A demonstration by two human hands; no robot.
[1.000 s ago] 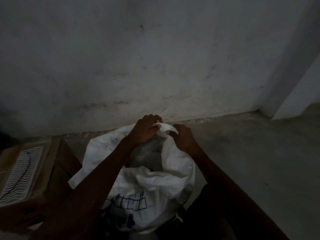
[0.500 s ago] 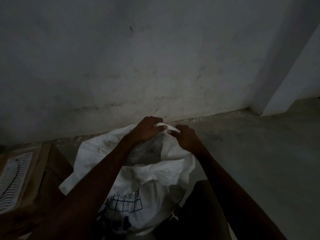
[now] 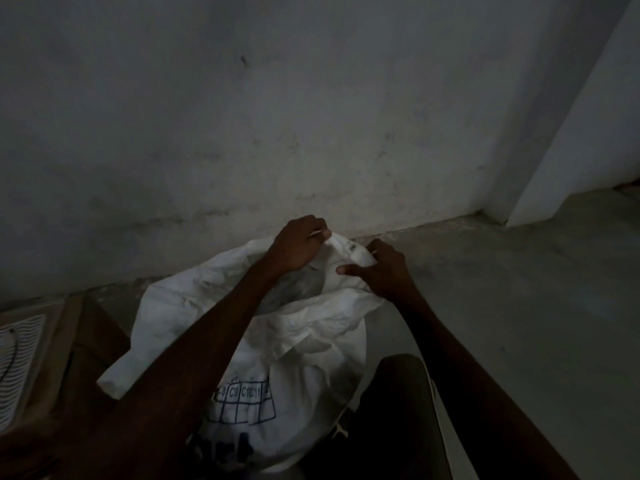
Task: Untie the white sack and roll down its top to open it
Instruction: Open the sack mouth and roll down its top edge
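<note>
A white woven sack with a blue printed grid on its front stands on the floor between my arms. Its mouth gapes, and something grey and shiny shows inside. My left hand grips the far rim of the sack at the top with curled fingers. My right hand pinches the same rim a little to the right, its thumb lying on the white fabric. A fold of the rim stretches between the two hands.
A dirty grey wall rises just behind the sack. A brown cardboard box with a wavy-patterned sheet on top stands to the left. Bare concrete floor lies to the right. My dark-clothed knee is beside the sack.
Both hands stay on the sack's far rim and have drawn a little apart, stretching the fold wider. My right hand's thumb now lies flat on the fabric.
</note>
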